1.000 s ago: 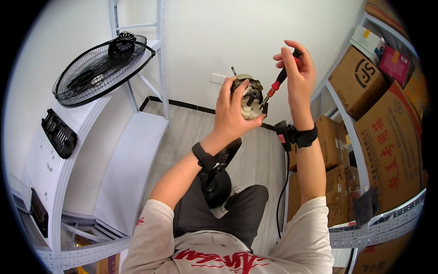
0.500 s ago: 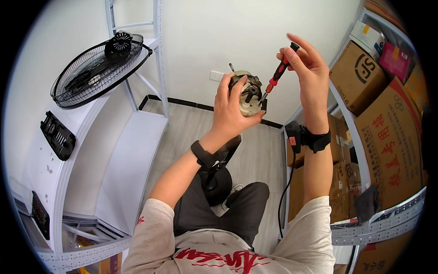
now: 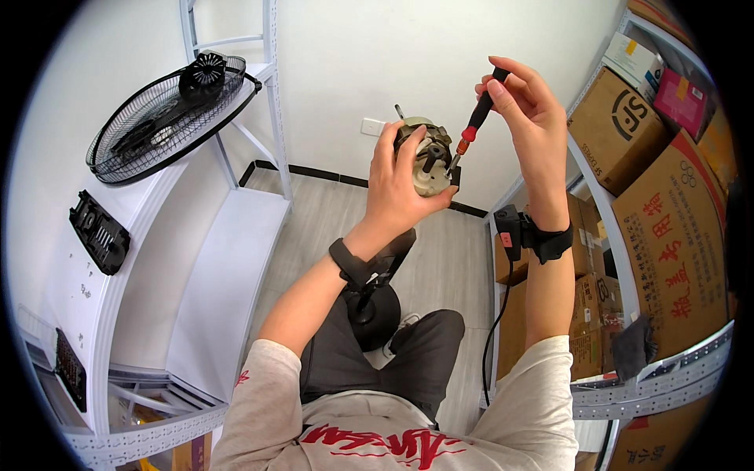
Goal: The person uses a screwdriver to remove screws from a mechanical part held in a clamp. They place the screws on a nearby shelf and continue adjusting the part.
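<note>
My left hand (image 3: pixel 393 174) is wrapped round a fan motor (image 3: pixel 428 177), a pale rounded housing with dark metal parts and a thin shaft sticking out at its far end. In my right hand (image 3: pixel 532 110) a red and black screwdriver (image 3: pixel 481 116) is pinched near the top of its handle. The screwdriver slants down to the left, and its metal tip meets the right side of the motor housing, close to my left thumb. Whether the tip sits in a screw is too small to tell. Below my left wrist a black fan stand (image 3: pixel 373 314) rises between my legs.
A fan guard with black blades (image 3: pixel 169 125) lies on the white shelf (image 3: pixel 149 228) at left. Near it are a black plastic cover (image 3: pixel 100 233) and a dark slotted part (image 3: pixel 71 369). Cardboard boxes (image 3: pixel 616 129) fill the right rack. A black cable (image 3: pixel 488 337) hangs from my right wrist.
The top of the screwdriver and the fingers of my right hand have shifted slightly left, and its tip stays at the motor. My left hand keeps the motor in nearly the same place.
</note>
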Available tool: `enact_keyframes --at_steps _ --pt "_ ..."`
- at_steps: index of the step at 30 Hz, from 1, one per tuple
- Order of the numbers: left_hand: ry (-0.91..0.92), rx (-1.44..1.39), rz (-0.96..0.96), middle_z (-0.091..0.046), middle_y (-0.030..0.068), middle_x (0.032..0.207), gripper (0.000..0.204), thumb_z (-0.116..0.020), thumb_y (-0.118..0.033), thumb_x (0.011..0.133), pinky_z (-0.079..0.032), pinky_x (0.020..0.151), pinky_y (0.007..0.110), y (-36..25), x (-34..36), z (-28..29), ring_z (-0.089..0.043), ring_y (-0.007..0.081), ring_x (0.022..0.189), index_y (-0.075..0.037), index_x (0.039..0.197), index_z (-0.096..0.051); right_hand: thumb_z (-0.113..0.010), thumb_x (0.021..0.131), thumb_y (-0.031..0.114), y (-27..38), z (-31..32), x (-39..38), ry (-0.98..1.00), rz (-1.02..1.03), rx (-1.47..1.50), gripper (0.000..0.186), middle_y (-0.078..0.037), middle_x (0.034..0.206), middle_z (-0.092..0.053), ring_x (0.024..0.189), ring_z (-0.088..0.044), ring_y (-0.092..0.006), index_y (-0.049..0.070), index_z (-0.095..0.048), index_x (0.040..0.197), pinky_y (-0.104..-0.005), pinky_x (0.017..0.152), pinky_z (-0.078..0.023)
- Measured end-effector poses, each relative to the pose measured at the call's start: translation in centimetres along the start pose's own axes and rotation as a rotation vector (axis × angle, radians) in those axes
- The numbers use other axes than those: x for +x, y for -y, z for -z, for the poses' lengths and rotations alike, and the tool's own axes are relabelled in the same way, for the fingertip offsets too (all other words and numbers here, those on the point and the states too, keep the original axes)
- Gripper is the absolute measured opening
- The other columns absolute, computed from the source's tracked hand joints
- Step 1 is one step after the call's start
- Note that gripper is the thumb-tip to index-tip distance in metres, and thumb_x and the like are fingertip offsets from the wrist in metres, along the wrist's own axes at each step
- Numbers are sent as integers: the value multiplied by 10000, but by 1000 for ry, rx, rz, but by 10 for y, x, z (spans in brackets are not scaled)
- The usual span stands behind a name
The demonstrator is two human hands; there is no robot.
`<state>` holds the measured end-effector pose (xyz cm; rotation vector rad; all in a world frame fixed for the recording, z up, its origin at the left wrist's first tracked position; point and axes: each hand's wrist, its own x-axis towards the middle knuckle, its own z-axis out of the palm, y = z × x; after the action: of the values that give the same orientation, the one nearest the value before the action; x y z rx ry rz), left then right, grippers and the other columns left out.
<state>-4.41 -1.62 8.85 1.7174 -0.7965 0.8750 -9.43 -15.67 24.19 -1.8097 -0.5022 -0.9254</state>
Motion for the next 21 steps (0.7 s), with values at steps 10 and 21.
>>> enact_keyframes --at_steps 10,21 --pt "-10 5 -12 -325 198 1462 909 -878 -285 631 -489 1003 443 1 0 -1 -477 379 1273 -68 1401 -445 -755 888 110 -4 0 -4 31 -4 2 407 -28 950 -662 893 -674 -113 79 -610 1267 -266 815 -552" --pt "0 -63 23 -342 196 1443 919 -886 -317 609 -403 1054 511 0 0 -3 -367 416 1348 -71 1386 -460 -742 889 82 -3 -3 -7 101 -47 98 457 -54 973 -666 885 -677 -127 101 -558 1308 -273 826 -557"
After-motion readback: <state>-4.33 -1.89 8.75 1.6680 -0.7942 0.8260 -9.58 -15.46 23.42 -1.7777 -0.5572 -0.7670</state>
